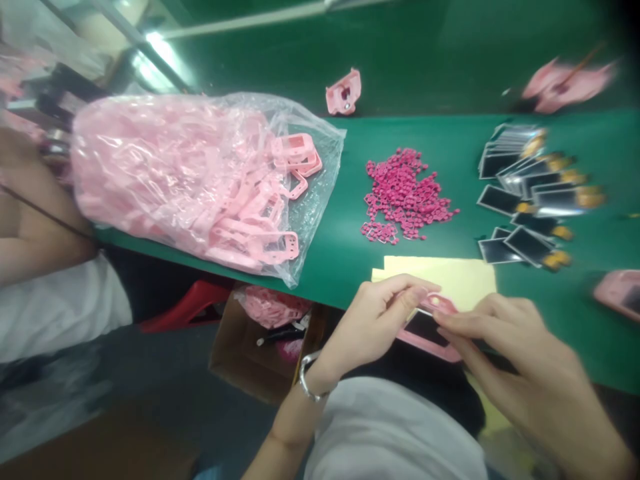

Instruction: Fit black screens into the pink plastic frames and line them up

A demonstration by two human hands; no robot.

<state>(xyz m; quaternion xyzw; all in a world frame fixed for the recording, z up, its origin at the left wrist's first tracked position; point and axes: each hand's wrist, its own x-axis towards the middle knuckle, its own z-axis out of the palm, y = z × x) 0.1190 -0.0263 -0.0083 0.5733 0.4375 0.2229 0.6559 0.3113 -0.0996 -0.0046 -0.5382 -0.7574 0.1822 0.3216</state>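
Note:
Between my two hands, just over the table's near edge, is a pink plastic frame (429,347) with a dark rectangular opening. My left hand (367,323) grips its upper left part between thumb and fingers. On the other side my right hand (505,340) pinches the top edge, near a small pale spot. Fingers hide much of the frame. Yellow paper sheets (450,270) lie right behind it. Farther back is a pile of magenta button pieces (405,190). To the right, small display screens (500,200) with orange flex tails lie in overlapping stacks.
A big clear bag (175,180) of pink frames covers the table's left part. Pink housings stand at the back (344,92) and far right (620,293). Below the edge are a cardboard box (250,347) and a red stool (187,307). Another person's arm (40,207) is at left.

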